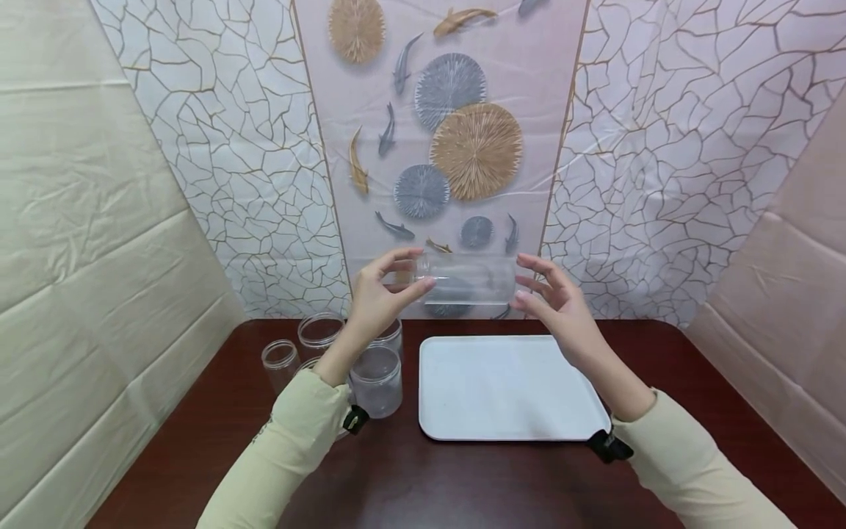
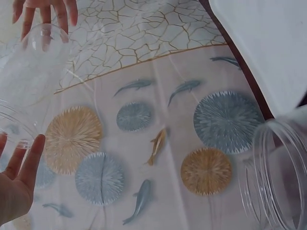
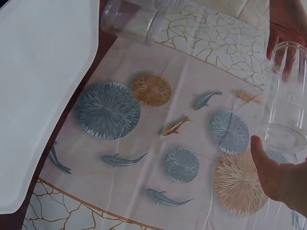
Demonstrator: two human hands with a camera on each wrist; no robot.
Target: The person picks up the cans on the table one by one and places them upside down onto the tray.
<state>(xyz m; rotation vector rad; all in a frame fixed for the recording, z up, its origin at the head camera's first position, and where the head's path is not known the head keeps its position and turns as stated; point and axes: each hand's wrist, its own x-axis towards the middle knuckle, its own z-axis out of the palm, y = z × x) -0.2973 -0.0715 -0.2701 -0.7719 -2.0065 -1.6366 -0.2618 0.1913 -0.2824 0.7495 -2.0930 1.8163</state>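
Observation:
A clear plastic jar (image 1: pixel 469 281) lies sideways in the air between my two hands, in front of the patterned cloth. My left hand (image 1: pixel 377 300) grips its threaded mouth end, thumb in front and fingers behind. At the other end, my right hand (image 1: pixel 565 312) holds the jar's base between thumb and fingertips. The left wrist view shows the jar's ringed mouth (image 2: pixel 14 120) close to my left fingers. In the right wrist view, the rounded base (image 3: pixel 287 140) is beside my right thumb.
Several clear jars (image 1: pixel 377 382) stand on the left of the dark red table (image 1: pixel 476 485), partly hidden by my left forearm. A white tray (image 1: pixel 505 389) lies right of them, below the held jar. A patterned cloth (image 1: pixel 615 220) hangs behind the table, with pale cloth walls either side.

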